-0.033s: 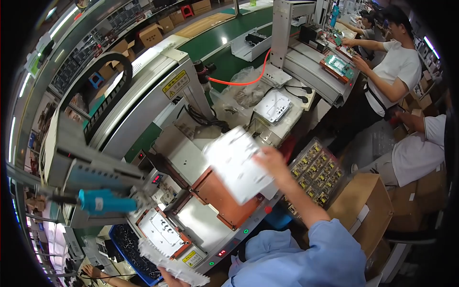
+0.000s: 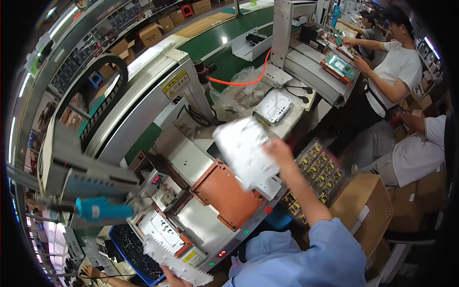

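Observation:
My right hand [image 2: 281,157] is closed on the right edge of a white flat panel [image 2: 246,150], which is blurred by motion. The panel hangs tilted above the far right side of an orange fixture plate [image 2: 228,198]. Low in the picture, my left hand [image 2: 174,278] grips a white plate with a toothed edge [image 2: 174,263]; part of that hand is cut off by the lower rim. Beyond this plate, another white panel with dark holes [image 2: 161,229] lies in a second orange fixture. Over that one hangs a teal powered screwdriver [image 2: 103,209] on the machine's arm.
A blue bin of small black parts [image 2: 131,251] stands left of the machine. To the right are a clear tray of yellow-and-copper parts [image 2: 313,177] and an open cardboard box [image 2: 361,203]. Stacked white panels [image 2: 273,107] lie behind. A co-worker [image 2: 392,67] stands far right.
The panel in my right hand has moved right and away from me, uncovering more of the orange fixture. My left hand's plate has shifted slightly right. The screwdriver has moved a little left.

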Demonstrator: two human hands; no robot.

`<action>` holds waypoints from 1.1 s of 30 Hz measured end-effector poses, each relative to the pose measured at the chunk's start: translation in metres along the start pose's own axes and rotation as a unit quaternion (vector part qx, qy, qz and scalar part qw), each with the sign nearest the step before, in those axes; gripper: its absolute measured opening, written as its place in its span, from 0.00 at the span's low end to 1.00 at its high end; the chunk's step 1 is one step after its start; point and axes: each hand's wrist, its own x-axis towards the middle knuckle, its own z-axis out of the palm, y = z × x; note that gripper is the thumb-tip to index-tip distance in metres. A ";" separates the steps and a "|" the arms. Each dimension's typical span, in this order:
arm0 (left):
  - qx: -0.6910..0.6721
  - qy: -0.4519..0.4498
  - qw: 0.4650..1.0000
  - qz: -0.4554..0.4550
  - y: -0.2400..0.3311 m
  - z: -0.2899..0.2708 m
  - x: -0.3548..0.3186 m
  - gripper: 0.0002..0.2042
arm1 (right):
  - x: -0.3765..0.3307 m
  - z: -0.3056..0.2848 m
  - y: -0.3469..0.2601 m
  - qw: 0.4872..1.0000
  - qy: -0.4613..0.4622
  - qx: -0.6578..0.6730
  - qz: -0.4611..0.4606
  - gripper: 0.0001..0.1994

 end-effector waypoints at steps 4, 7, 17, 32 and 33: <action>-0.134 0.009 0.982 -0.130 0.008 0.019 0.002 0.35 | 0.122 -0.055 0.023 0.971 0.219 0.007 -0.098 0.18; 0.052 -0.001 0.997 -0.051 -0.012 0.012 0.002 0.28 | 0.231 -0.105 0.091 0.909 0.375 -0.128 -0.128 0.22; -0.350 0.066 0.908 -0.222 -0.009 0.019 -0.008 0.23 | 0.295 -0.094 0.148 0.881 0.320 -0.339 0.089 0.28; -0.420 -0.095 0.870 -0.242 -0.041 0.015 -0.024 0.16 | -0.033 -0.316 0.139 0.833 0.421 -0.262 -0.245 0.18; -0.422 -0.101 0.866 -0.247 -0.043 0.013 -0.028 0.16 | -0.063 -0.339 0.142 0.827 0.450 -0.244 -0.235 0.17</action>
